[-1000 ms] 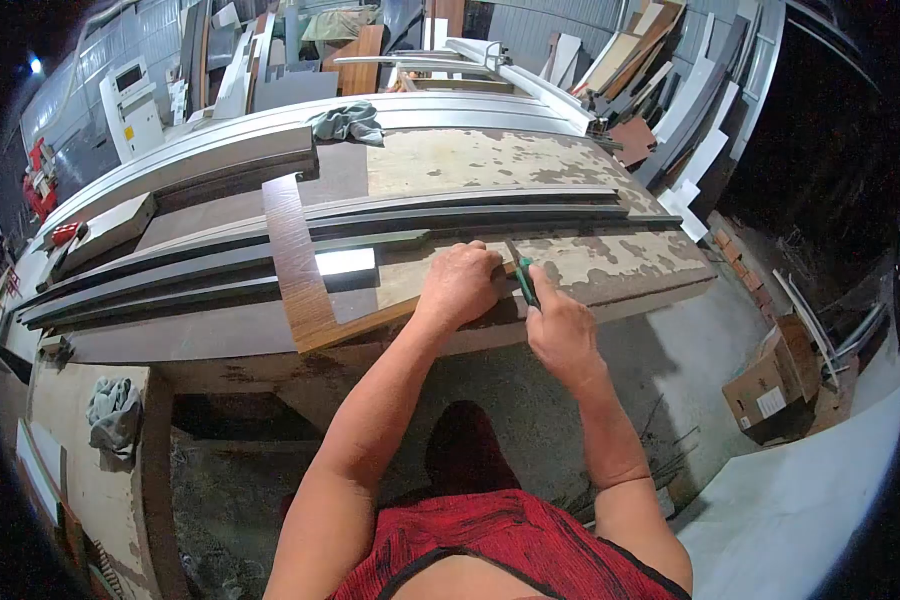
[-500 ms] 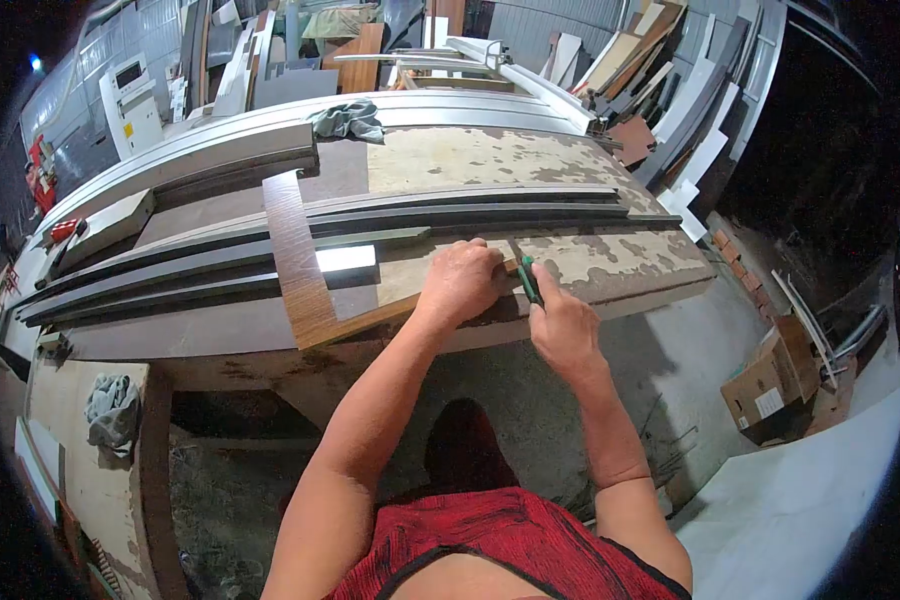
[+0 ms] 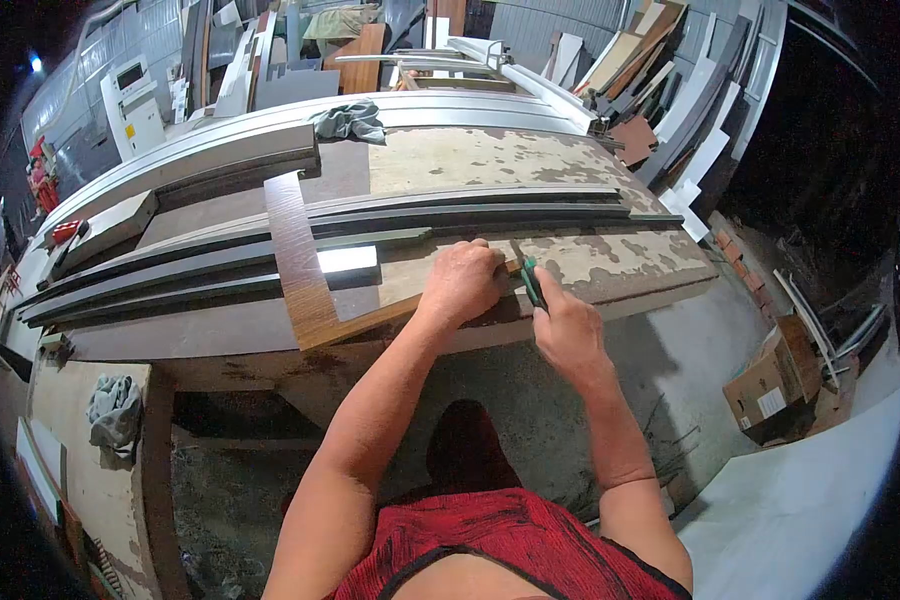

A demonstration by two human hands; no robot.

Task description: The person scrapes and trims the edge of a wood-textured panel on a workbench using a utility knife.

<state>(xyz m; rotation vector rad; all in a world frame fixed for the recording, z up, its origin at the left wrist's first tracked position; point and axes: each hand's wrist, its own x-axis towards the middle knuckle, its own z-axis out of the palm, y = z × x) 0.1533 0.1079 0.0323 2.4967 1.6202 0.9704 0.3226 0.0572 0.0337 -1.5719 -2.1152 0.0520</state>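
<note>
Left hand (image 3: pixel 464 278) closed over wood-grain strip (image 3: pixel 370 321); right hand (image 3: pixel 570 328), at its four o'clock, grips green tool (image 3: pixel 533 285) (tip unclear). Overpressing could skid it into left fingers.

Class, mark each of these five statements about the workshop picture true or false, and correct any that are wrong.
1. The right hand holds a green tool. True.
2. The left hand holds the red object. False: that object lies at the far left of the workbench, away from both hands.
3. The grey cloth towards the back of the workbench is spread out flat. False: it is crumpled in a heap.
4. A cardboard box stands to the right of the workbench. True.
5. Both arms are covered by long sleeves. False: both forearms are bare.
</note>
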